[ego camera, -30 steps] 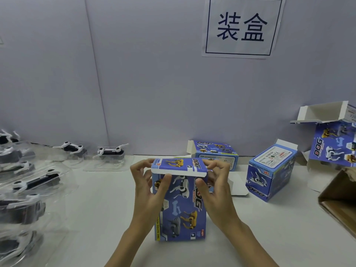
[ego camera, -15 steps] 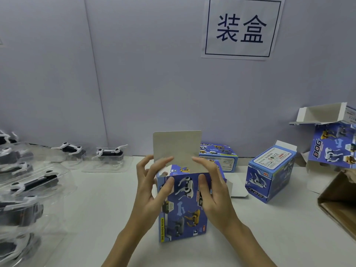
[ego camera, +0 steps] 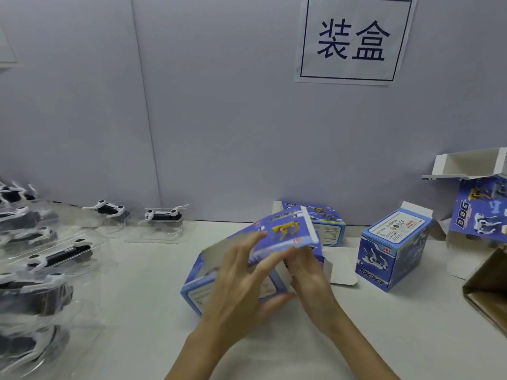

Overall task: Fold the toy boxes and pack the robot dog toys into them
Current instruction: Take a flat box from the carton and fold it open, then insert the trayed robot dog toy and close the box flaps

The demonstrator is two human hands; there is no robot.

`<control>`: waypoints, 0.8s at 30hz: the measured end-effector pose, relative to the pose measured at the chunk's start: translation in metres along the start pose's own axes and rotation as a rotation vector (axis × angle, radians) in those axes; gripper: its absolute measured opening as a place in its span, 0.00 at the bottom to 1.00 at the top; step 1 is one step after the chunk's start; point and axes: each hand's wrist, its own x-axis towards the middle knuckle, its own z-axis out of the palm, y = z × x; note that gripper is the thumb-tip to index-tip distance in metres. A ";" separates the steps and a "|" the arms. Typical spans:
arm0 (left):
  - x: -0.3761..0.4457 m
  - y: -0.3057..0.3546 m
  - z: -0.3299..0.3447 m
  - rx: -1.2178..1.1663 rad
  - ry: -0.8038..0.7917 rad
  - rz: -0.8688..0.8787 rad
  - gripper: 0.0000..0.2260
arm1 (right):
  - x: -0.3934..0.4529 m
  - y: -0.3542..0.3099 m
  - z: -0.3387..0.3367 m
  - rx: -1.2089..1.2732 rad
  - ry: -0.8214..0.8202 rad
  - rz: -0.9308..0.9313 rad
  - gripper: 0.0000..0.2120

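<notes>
From the head camera, the toys in clear plastic trays [ego camera: 59, 256] at the left edge are blurred and partly cut off. The blue cardboard box [ego camera: 236, 270] lies tipped on its side at the middle of the white worktop [ego camera: 153, 311], its flap with a yellow dog print raised. The left hand [ego camera: 238, 292] grips its near side, fingers curled over the edge; the right hand [ego camera: 310, 272] pinches the flap end, its fingertips hidden. A closed box [ego camera: 392, 250] stands to the right
</notes>
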 end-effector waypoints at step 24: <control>-0.028 -0.040 -0.005 -0.032 -0.117 -0.689 0.09 | 0.003 0.001 0.039 -0.684 0.022 -0.653 0.16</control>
